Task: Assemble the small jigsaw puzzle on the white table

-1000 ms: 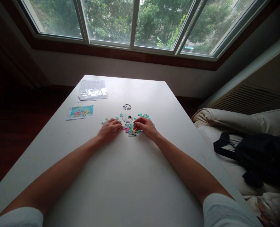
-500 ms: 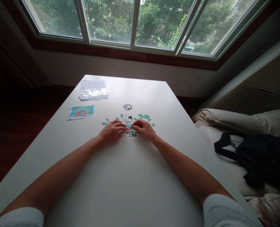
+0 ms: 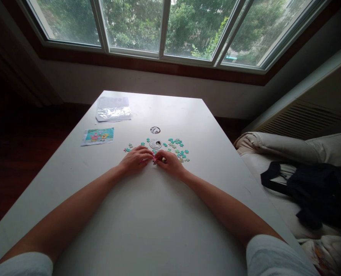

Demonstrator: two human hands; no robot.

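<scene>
A partly assembled jigsaw puzzle (image 3: pixel 154 162) lies on the white table, mostly covered by my hands. From its left side, my left hand (image 3: pixel 137 159) rests with curved fingers, its fingertips at the puzzle's edge. A pink piece (image 3: pixel 143 161) shows beneath those fingers. My right hand (image 3: pixel 170 164) reaches over the puzzle with thumb and forefinger pinched at a pink puzzle piece (image 3: pixel 154 158), close to the left fingertips. Loose turquoise puzzle pieces (image 3: pixel 182 153) are scattered right of the puzzle, with a few more pieces (image 3: pixel 127 150) to the left.
Beyond the puzzle, the white table (image 3: pixel 147 222) has a round grommet (image 3: pixel 155 144) and a round hole (image 3: pixel 155 130). A cartoon picture sheet (image 3: pixel 101 135) and a clear plastic sleeve with papers (image 3: pixel 114 109) lie at left. A dark bag (image 3: pixel 317 188) rests on the sofa at right.
My right hand has moved left across the puzzle, covering more of it and uncovering loose pieces on the right. My left hand has stayed nearly still.
</scene>
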